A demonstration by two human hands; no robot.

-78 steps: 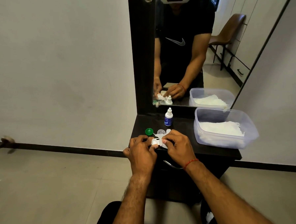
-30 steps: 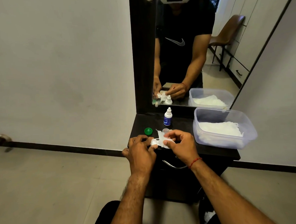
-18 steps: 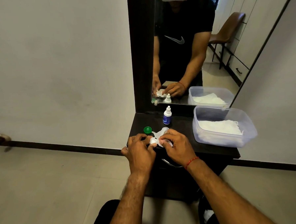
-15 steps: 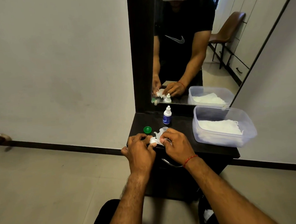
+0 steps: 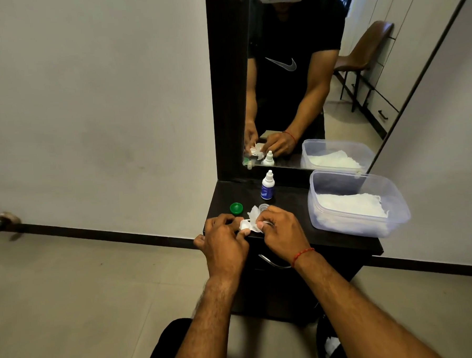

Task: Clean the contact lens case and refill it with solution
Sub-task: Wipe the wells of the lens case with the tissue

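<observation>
Head view, left hand [image 5: 224, 241]: fingers curled at the front edge of the cabinet top, fingertips pinching the contact lens case [image 5: 244, 224].
Head view, right hand [image 5: 282, 231]: fingers bent around a crumpled white tissue [image 5: 252, 213], holding it against the case; a red thread [image 5: 302, 254] circles the wrist.
Contact lens case: between the two hands, just above the cabinet's front edge; only a small white part shows, the rest hidden by tissue and fingers.
Green cap [image 5: 236, 208]: lying on the cabinet top [image 5: 291, 203], just beyond the left hand.
Clear cap [image 5: 264, 206]: on the top right behind the tissue, beside the right fingers.
Solution bottle [image 5: 267, 188]: upright, white nozzle cap on, behind the clear cap and near the mirror [image 5: 288, 94].
Plastic container [image 5: 344, 181]: translucent and lidless, on the right part of the top, white tissues inside.
Mirror: reflects both hands, the bottle and the container.
Drawer handle [image 5: 272, 262]: metal, below the right hand.
</observation>
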